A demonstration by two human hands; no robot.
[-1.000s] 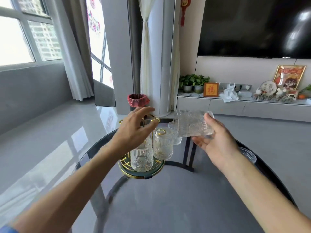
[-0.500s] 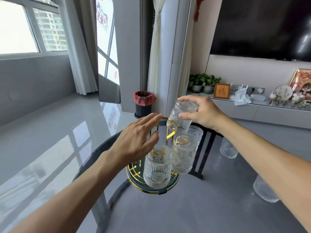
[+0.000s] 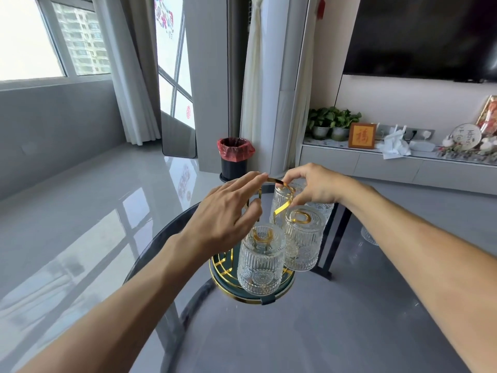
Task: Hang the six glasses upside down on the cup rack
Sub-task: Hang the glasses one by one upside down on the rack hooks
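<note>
The cup rack [image 3: 243, 299] has a round gold-rimmed base and a gold loop handle [image 3: 283, 210], and it stands on the dark glass table [image 3: 322, 335]. Two ribbed clear glasses hang upside down on it, one at the front [image 3: 260, 265] and one to its right [image 3: 303, 244]. My right hand [image 3: 313, 187] grips the base of another upside-down glass [image 3: 281, 203] at the back of the rack, beside the handle. A further glass [image 3: 321, 210] shows behind it. My left hand [image 3: 226, 214] is spread over the rack's left side, its fingertips on the top of the handle.
One loose glass [image 3: 369, 236] stands on the table to the right, half hidden by my right forearm. Beyond the table is a black bin with a red liner [image 3: 234, 157]. A low cabinet with plants and ornaments [image 3: 390, 162] runs along the right wall.
My right hand turned its glass upside down, carried it left and lowered it at the rack's back. My left hand stayed over the rack and now touches the handle.
</note>
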